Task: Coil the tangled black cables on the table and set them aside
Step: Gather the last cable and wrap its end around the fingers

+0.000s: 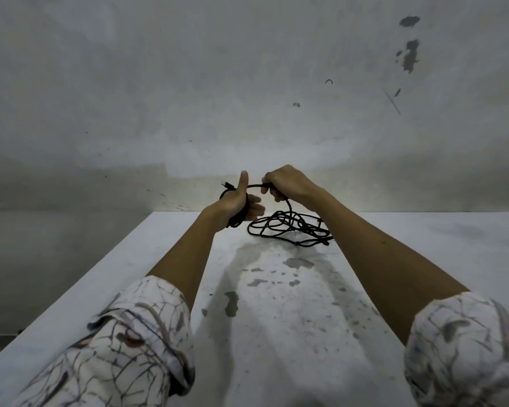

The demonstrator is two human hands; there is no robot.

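Black cable [288, 227] lies tangled on the table [423, 248] at five o'clock from the left hand [238, 205], which wears the wound coils, thumb up, nearer the right hand [282, 183] pinching the feeding strand.

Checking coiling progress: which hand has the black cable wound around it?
The left hand; cable loops wrap its palm, while the right hand only pinches one strand.
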